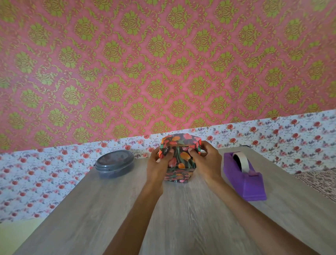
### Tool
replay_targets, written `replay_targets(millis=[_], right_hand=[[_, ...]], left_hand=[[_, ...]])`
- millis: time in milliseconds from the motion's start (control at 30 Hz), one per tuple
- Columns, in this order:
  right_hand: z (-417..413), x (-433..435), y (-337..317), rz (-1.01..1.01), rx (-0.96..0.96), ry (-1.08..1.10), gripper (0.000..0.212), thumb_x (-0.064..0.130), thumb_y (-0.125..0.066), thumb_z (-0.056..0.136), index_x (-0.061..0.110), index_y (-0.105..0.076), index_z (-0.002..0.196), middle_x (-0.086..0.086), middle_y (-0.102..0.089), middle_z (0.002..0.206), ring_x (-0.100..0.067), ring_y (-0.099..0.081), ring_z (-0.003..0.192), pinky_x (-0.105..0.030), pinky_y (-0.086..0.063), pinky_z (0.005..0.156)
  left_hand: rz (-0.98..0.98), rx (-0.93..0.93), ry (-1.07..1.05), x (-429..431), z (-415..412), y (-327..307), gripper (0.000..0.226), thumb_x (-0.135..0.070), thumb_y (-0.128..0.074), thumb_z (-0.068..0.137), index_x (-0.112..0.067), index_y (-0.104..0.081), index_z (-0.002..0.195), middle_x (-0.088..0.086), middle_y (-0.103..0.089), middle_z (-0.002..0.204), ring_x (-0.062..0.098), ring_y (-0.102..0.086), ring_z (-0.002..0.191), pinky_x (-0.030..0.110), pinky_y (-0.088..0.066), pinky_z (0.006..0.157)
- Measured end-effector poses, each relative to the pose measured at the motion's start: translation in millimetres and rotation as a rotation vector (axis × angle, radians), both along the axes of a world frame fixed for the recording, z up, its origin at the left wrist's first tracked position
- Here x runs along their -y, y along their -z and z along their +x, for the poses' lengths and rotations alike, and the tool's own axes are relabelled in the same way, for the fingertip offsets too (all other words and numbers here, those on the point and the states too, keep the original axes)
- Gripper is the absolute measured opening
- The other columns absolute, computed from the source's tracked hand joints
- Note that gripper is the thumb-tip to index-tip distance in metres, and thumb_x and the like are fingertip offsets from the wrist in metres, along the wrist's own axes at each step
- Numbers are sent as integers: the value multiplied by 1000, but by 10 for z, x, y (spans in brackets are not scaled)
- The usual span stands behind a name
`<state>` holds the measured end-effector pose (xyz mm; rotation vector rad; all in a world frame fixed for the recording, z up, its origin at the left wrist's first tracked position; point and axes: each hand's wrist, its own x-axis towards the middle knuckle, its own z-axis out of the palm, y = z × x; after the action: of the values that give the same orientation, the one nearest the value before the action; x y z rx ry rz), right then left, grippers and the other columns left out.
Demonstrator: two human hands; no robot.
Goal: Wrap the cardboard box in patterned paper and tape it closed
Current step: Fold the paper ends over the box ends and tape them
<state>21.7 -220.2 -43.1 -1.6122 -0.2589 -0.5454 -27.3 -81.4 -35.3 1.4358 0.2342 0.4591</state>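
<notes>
My left hand (157, 166) and my right hand (209, 162) both grip the small upright box (181, 159), which is covered in dark wrapping paper (177, 174) printed with orange and red tulips. The box stands on the pale grey wood-grain table (185, 212), in the middle of its far half. My hands close on its upper part from either side.

The fingers of my left hand are curled round the box's left edge, with the thumb pinching the paper against the near face. My right fingers are bent in the same way on the right edge, pressing the paper near the top corner. At the top of the box the paper stands in folded flaps. I cannot tell whether they are flat or loose at the back.

To the left of the box, apart from it, sits a round grey plastic container (115, 163) with its lid on. To the right, also apart, lies a purple plastic tape dispenser (245, 180) holding a roll of whitish tape (243, 162). Its cutter end points toward me.

Behind the table the wall (161, 60) is pink with a green damask pattern, and a white band with small red flowers (41, 170) runs below it.
</notes>
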Motion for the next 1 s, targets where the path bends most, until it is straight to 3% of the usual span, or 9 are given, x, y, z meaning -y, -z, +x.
replay_targets(millis=[100,267,367,533,700,867,1000], right_hand=[[-15,6,0,3,2,-2,13,25,-76,85,23,-64,90,17,-66,80,9,-62,61,-9,-44,59],[-10,16,-4,7,-10,15,13,26,-75,85,22,-66,94,15,-68,82,9,-60,59,-9,-43,58],[-7,37,-2,21,-4,27,13,24,-74,85,19,-67,95,16,-67,82,11,-60,60,-7,-43,58],[17,43,45,-26,36,28,13,29,-73,87,19,-64,89,12,-67,75,4,-61,58,-21,-48,62],[-36,159,3,-88,83,-33,13,30,-69,91,18,-64,87,9,-65,69,6,-56,53,-11,-39,53],[-29,357,-54,-192,179,0,35,19,-73,87,38,-51,70,21,-55,64,13,-54,61,-6,-36,56],[10,484,-75,-223,196,24,17,23,-74,86,31,-60,80,22,-60,72,14,-57,68,-5,-37,59]], left_hand=[[-103,-36,53,13,-23,13,40,-39,-72,87,-23,-59,121,3,-73,105,20,-71,88,33,-56,66],[-31,-5,24,16,9,4,36,-41,-73,86,-21,-64,115,3,-74,99,21,-72,87,37,-61,73],[50,-5,5,46,53,35,46,-55,-80,72,-28,-64,107,1,-75,95,21,-73,85,39,-62,75],[115,-2,-99,105,89,47,69,-66,-85,43,-35,-59,99,-4,-74,94,21,-73,83,45,-62,74],[176,1,-84,95,93,61,71,-59,-84,54,-39,-57,117,-7,-73,99,18,-72,88,45,-61,78],[164,-47,51,98,104,36,36,-43,-84,72,-34,-64,101,-1,-74,94,19,-72,89,45,-62,71],[35,-50,91,210,118,32,32,-38,-80,79,-31,-67,107,5,-74,99,26,-73,88,48,-62,65]])
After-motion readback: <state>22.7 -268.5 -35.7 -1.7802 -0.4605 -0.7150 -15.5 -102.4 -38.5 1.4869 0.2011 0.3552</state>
